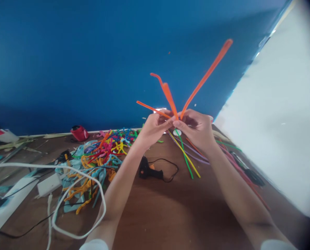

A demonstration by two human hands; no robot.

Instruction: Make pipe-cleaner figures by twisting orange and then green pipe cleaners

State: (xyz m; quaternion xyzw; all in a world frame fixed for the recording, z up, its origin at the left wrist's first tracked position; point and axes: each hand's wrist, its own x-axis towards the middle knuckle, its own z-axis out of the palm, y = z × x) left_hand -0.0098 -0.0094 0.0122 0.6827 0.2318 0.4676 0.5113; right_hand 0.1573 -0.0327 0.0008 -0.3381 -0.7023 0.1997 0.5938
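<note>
Both my hands meet at the middle of the view, raised over the table. My left hand (157, 126) pinches the base of several orange pipe cleaners (170, 97), which fan upward and outward. My right hand (196, 126) is closed on the same bundle from the other side, thumb and fingers pressed near the left fingertips. One long orange strand (207, 76) slants up to the right, bent double. Just below the hands lie a green pipe cleaner (184, 152) and a yellow one (192, 163). The exact join between the fingers is hidden.
A black glue gun (151, 170) lies on the brown table (170, 215). To the left are a heap of colourful pipe-cleaner pieces (103, 152), a white cable (103, 198), a power strip (17, 201) and a red container (79, 133). Pink pipe cleaners (243, 173) lie right.
</note>
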